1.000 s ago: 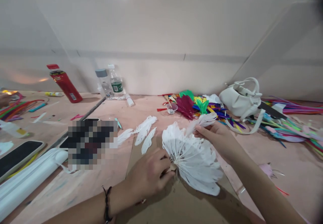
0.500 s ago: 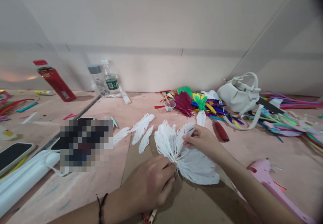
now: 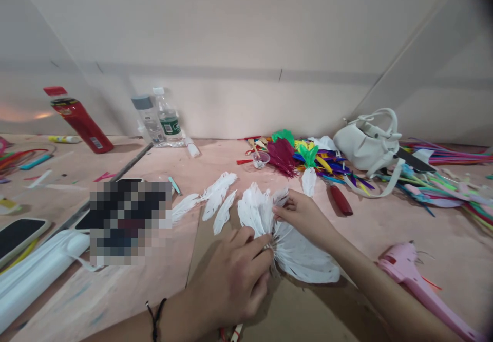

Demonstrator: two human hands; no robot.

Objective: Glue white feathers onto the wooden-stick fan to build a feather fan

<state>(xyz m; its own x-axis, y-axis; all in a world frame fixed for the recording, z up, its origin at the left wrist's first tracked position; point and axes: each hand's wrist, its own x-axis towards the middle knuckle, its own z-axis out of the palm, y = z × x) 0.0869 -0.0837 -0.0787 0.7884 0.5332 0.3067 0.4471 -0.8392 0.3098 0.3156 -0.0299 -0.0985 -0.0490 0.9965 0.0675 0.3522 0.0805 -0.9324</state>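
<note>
A fan of white feathers (image 3: 308, 260) spreads over a brown board (image 3: 300, 311), its quills meeting near the middle. My left hand (image 3: 234, 275), with a dark cord bracelet at the wrist, has its fingers closed at the point where the quills gather. At the upper side of the fan, my right hand (image 3: 300, 213) pinches one white feather between thumb and fingers. Loose white feathers (image 3: 223, 212) lie to the left, partly on the board's edge. The glue or tie at the quills is hidden by my left fingers.
A pink glue gun (image 3: 408, 265) lies at the right, near a red object (image 3: 341, 201). Behind are colored feathers (image 3: 283, 157), a small clear cup (image 3: 261, 160) and a white handbag (image 3: 365, 144). Bottles (image 3: 169, 124) stand at the back left; a phone (image 3: 21, 234) lies far left.
My right hand has moved slightly left with the feather. My left hand's fingers have shifted up over the quills, covering more of the fan's centre. The view has moved slightly.
</note>
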